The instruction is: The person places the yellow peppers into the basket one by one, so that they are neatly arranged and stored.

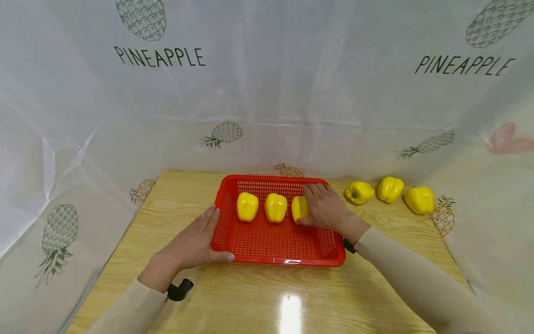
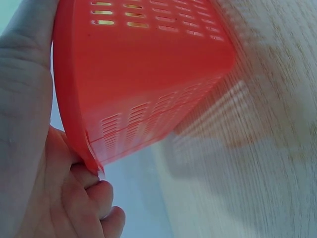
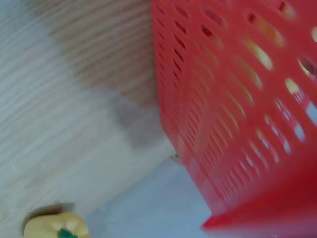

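A red plastic basket (image 1: 275,250) with slotted walls stands on the table, holding several yellow bell peppers in a row. My left hand (image 1: 189,243) grips its near left corner, thumb over the front rim and fingers along the left rim; in the left wrist view those fingers (image 2: 94,198) bend at the rim. Inside the basket, my right hand (image 1: 327,208) holds the rightmost bell pepper (image 1: 298,208), partly hidden by the hand. Beside it sit a middle bell pepper (image 1: 276,208) and a left bell pepper (image 1: 247,207).
On the wooden table (image 1: 233,297), right of the basket, lie three more yellow peppers: a near one (image 1: 359,192) with a green stem end, a middle one (image 1: 390,189) and a far-right one (image 1: 419,200). A pineapple-printed sheet (image 1: 267,93) hangs behind and at both sides.
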A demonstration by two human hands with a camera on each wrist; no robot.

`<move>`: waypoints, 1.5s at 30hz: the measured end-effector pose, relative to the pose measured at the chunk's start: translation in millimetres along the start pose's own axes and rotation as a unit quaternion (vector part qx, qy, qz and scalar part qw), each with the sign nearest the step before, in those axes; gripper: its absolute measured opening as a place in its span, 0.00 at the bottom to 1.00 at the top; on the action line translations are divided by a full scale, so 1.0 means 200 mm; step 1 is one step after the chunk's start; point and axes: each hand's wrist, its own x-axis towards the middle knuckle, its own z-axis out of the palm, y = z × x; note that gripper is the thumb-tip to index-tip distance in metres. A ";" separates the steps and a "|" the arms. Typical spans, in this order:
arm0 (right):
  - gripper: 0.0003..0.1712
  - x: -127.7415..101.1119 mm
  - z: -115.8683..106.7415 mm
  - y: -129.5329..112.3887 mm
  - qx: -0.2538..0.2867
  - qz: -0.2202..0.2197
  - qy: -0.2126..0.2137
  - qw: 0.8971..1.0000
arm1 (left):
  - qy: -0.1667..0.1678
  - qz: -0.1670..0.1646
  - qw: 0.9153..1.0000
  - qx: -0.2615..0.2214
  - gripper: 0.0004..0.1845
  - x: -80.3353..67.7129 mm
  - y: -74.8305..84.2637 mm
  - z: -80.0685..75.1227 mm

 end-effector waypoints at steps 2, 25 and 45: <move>0.60 -0.01 -0.04 0.02 0.000 0.002 0.017 1.000 | 0.001 0.000 1.000 -0.001 0.76 0.00 0.00 0.00; 0.50 -0.33 -0.02 0.61 -0.051 0.050 0.093 0.993 | 0.006 0.005 1.000 -0.002 0.76 0.00 -0.01 0.01; 0.53 -0.39 0.16 0.75 -0.077 0.041 -0.072 0.994 | 0.003 0.004 1.000 -0.003 0.76 0.00 -0.01 0.01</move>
